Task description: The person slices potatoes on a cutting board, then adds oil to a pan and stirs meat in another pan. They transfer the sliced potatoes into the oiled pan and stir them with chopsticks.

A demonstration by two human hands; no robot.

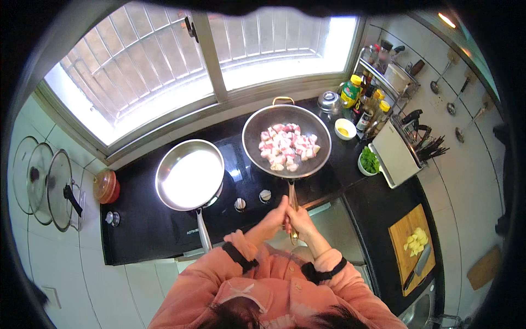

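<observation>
Your L hand [272, 220] & R hand [301, 220] are together, both closed around the gold-toned handle [292, 193] of the dark frying pan [254, 140]; fingers overlap, so can't tell exactly how each wraps. The handle points back toward you, its end showing just below your hands. Pan's straight ahead, over the R part of the black cooktop [234, 174]; can't tell if it's resting or lifted a bit. Pinkish-white meat chunks [286, 143] lie bunched mid-pan, approx. one layer.

Just L of it, the steel pan [189, 172] sits w/ its handle angled toward your L sleeve. Two control knobs [240, 204] show btwn the pans' handles.

R of the dark pan on the worktop [359, 205]: a small white bowl [338, 131] w/ yellowish contents, then another w/ chopped greens [370, 159], nr an upright white board [395, 153]. Bottles [366, 109] stand behind.

Farther R, nr you: wooden cutting board [398, 237] w/ pale-yellow pieces [416, 241] & a knife [422, 260] lying flat. Far L: glass lids [59, 189] on the wall, red container [106, 186] below/beside.
</observation>
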